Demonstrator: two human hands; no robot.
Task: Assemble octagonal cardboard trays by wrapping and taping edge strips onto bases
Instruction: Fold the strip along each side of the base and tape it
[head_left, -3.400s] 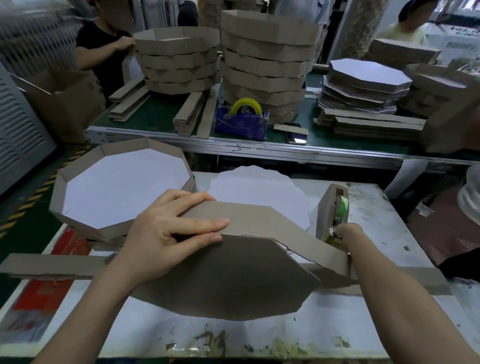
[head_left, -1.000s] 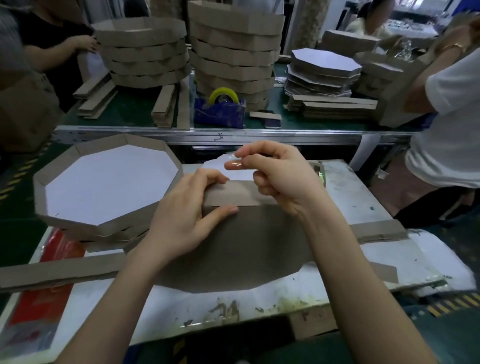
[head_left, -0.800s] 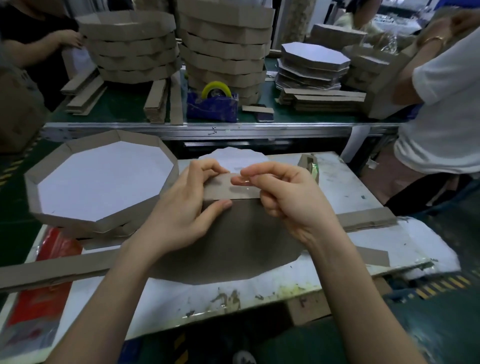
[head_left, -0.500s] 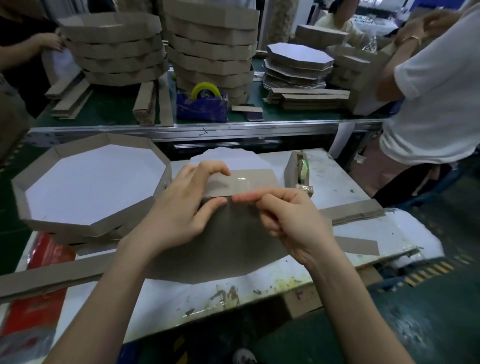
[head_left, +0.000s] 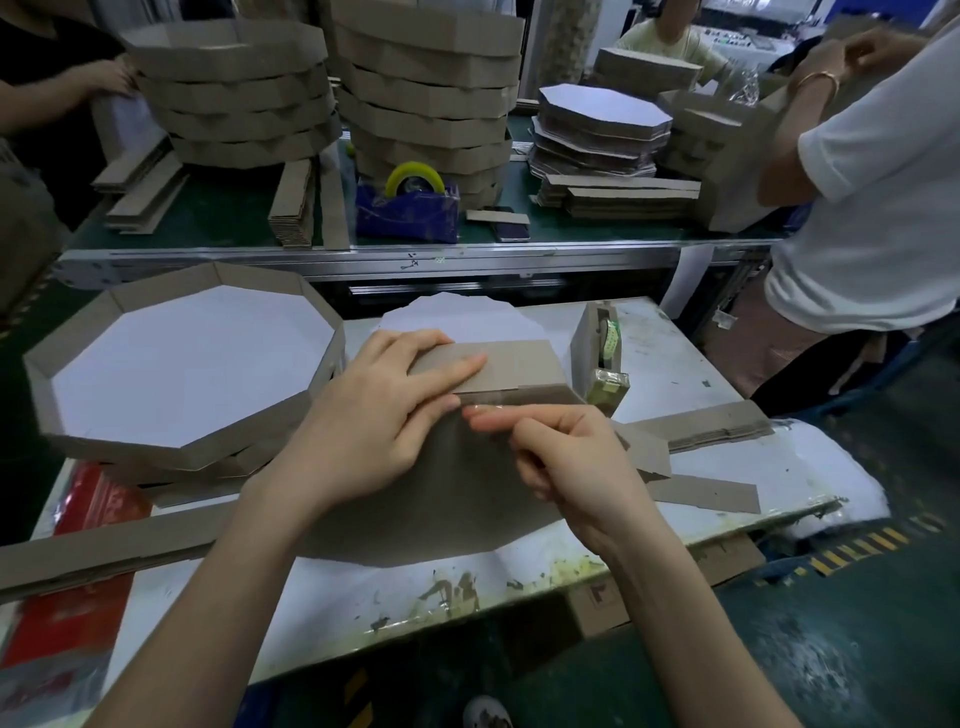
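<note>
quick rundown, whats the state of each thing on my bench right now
left hand, pressing the strip against the base
right hand, pinching tape at the seam
strip, standing along the base's far edge
base, flat, brown side up
tape, partly stuck along the seam
tray, walled all round, white side up, atop a pile
dispenser, upright, roll loaded

Right hand has pulled tape (clear) down onto the base.
</note>
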